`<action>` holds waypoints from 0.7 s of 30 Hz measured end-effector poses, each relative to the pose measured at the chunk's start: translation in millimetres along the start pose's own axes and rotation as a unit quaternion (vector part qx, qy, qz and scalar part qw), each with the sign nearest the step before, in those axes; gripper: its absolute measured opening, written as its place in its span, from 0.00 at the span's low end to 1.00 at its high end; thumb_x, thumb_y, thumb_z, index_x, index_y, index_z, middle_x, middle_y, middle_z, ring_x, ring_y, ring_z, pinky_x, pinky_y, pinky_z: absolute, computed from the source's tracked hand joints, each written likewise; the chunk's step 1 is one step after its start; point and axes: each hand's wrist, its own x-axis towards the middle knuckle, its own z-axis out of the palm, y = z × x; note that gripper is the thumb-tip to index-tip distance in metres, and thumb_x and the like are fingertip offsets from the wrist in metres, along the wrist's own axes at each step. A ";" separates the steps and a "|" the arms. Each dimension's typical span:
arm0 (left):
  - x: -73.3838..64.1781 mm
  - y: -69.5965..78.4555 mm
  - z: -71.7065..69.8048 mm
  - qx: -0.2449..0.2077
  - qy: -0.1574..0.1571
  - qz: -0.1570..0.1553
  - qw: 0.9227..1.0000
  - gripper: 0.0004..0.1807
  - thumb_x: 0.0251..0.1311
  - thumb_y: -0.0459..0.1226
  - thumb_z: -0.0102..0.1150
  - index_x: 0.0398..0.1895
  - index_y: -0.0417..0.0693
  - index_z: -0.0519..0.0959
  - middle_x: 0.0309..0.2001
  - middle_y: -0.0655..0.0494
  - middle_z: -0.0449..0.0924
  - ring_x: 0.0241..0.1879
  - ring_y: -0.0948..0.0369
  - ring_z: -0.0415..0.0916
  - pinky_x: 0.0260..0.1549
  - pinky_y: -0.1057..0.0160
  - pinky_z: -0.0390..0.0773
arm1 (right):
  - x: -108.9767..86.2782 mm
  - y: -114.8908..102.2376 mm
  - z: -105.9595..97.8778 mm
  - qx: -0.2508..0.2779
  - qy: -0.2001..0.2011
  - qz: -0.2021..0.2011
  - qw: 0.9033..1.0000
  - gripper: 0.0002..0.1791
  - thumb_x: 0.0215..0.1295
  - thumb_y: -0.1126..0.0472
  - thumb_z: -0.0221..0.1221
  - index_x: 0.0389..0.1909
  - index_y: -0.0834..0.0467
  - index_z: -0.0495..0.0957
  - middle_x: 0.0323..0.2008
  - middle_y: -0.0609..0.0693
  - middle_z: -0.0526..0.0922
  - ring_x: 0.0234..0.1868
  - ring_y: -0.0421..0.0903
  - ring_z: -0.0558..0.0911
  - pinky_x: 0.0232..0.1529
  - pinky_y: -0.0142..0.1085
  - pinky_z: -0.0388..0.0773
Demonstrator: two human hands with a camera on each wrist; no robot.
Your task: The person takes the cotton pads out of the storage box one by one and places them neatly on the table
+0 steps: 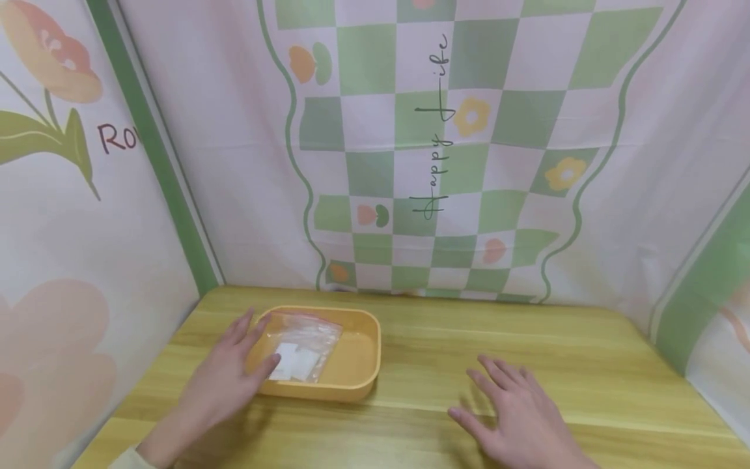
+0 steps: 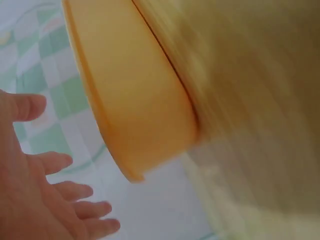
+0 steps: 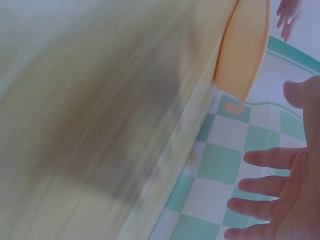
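Observation:
A shallow orange-yellow plastic tray (image 1: 360,355) stands on the table, left of the middle. Inside it lies a clear zip bag (image 1: 322,331) with a pinkish top edge and white pieces in it. My left hand (image 1: 225,371) hovers over the tray's left side, fingers spread and holding nothing; in the left wrist view the same hand (image 2: 45,195) is apart from the tray's outer wall (image 2: 130,95). Over the table to the right, my right hand (image 1: 521,417) has its fingers spread with nothing in them. The right wrist view shows this hand (image 3: 285,190) with fingers extended.
The wood-grain table (image 1: 422,365) has rounded back corners. Behind it hangs a cloth (image 1: 369,117) with green checks, flowers and lettering. A floral panel (image 1: 70,247) stands along the left side, and another green-striped one (image 1: 709,293) along the right.

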 end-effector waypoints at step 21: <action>-7.4 -71.4 4.2 -0.371 -0.130 -0.007 0.919 0.39 0.76 0.34 0.59 0.80 0.26 0.52 0.80 0.28 0.48 0.74 0.36 0.57 0.64 0.74 0.64 | 0.1 -13.1 -17.3 0.088 -0.095 0.045 0.991 0.21 0.64 0.37 0.70 0.42 0.50 0.89 0.41 0.39 0.88 0.44 0.45 0.87 0.44 0.44 0.88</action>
